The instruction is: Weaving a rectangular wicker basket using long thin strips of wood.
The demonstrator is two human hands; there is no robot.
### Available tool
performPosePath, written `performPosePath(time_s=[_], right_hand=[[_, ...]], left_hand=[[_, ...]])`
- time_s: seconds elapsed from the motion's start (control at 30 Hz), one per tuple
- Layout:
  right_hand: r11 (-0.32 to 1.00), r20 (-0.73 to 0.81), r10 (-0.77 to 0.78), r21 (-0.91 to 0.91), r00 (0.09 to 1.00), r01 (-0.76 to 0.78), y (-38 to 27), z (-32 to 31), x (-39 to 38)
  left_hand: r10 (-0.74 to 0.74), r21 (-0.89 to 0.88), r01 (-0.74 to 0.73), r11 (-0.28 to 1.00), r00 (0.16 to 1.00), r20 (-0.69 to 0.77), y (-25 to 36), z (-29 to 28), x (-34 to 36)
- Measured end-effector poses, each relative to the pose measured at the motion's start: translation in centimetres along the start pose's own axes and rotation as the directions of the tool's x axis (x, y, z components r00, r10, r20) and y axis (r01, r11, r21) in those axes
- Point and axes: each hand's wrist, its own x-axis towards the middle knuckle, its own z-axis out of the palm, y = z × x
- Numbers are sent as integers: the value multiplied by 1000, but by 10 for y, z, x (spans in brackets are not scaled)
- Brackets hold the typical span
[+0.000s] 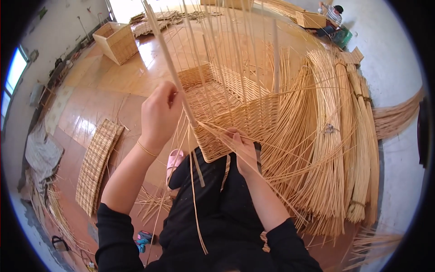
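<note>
A rectangular wicker basket (235, 115) with woven low walls rests against my lap, its tall stakes standing up from the rim. My left hand (159, 113) is curled closed beside the thick corner stake (170, 63); what its fingers hold, if anything, is hidden. Against the basket's near wall, my right hand (244, 154) pinches several thin wicker strands running from the near left corner. Loose strand ends (195, 204) hang from that corner over my dark trousers.
Bundles of wicker rods (324, 136) lie close on the right. A woven panel (97, 165) and a power drill (144, 239) are on the floor at left. Farther back stand a finished box basket (115, 43) and a seated person (333, 18).
</note>
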Motion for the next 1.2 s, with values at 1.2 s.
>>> performPosePath(time_s=[1.2], right_hand=[[262,9,-553,-947,833,185,-102,-34,145]], left_hand=[[-81,162,-11,987,832,549,55,149,73]])
